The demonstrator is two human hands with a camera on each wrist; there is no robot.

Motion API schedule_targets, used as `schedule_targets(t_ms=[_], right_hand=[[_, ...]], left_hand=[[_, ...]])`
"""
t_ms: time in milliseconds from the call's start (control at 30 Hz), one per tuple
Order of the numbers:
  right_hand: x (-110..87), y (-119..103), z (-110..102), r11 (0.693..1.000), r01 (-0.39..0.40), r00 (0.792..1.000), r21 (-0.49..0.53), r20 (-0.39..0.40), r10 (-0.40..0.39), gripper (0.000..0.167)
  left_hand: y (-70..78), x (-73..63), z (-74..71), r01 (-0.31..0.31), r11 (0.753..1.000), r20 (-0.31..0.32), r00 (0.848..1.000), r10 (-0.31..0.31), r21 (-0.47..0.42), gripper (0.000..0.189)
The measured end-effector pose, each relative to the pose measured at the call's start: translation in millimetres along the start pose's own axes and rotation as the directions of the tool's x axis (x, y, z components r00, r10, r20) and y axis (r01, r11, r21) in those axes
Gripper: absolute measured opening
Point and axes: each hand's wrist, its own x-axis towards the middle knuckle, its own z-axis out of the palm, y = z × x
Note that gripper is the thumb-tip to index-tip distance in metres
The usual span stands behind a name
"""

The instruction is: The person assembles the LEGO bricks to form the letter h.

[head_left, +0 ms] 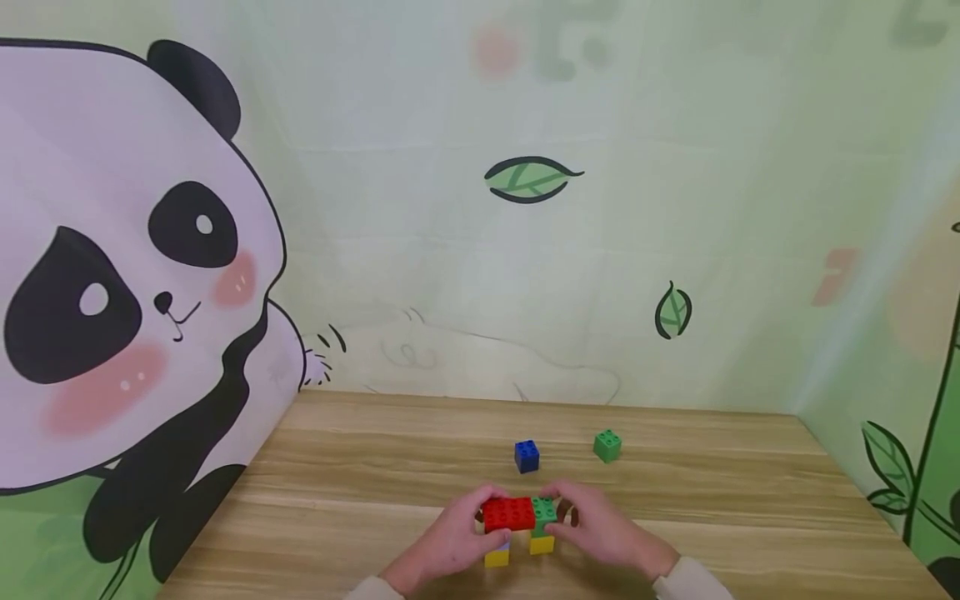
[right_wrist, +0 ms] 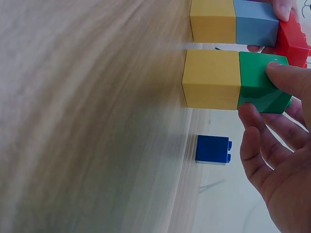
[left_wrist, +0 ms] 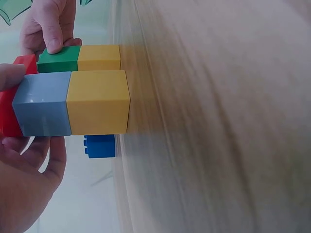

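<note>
In the head view, a long red brick (head_left: 508, 514) lies across the top of a light blue brick (left_wrist: 43, 104), which sits on a yellow brick (left_wrist: 98, 103). My left hand (head_left: 459, 532) grips the red brick, thumb on the near side and fingers behind. To the right stands a second stack, a green brick (head_left: 543, 515) on another yellow brick (right_wrist: 212, 79). My right hand (head_left: 596, 527) pinches that green brick between thumb and fingers. The red brick's right end is right at the green brick's studs. Both yellow bricks are down at the wooden tabletop.
Beyond the hands, a small blue brick (head_left: 527, 456) stands on the wooden table (head_left: 360, 467). Farther right is a loose green brick (head_left: 607, 446). A printed cloth backdrop (head_left: 420, 208) with a panda and leaves rises behind the table and along its sides.
</note>
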Motion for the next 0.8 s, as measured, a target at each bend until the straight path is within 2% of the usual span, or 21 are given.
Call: schedule_targets(t_ms=[333,600,800], right_hand=[[-2.4,-1.1,-0.2,1.0,-0.016,1.0,0.003,0.017,0.016,0.038],[-0.5,-4.1,-0.6,1.0,0.022,0.999,-0.008,0.027,-0.022,0.035],[-0.1,-6.1,-2.2,1.0,0.015,0.999,-0.015,0.037,-0.014,0.035]], left_hand=[[-1.6,-1.7,0.7,-0.069,0.998,0.029,0.997,0.068,0.007,0.036],[-0.1,-1.6,-0.7,-0.062,0.998,0.037,0.997,0.062,-0.005,0.035],[-1.2,-1.4,-0.4,-0.077,0.997,0.026,0.997,0.077,0.008,0.033]])
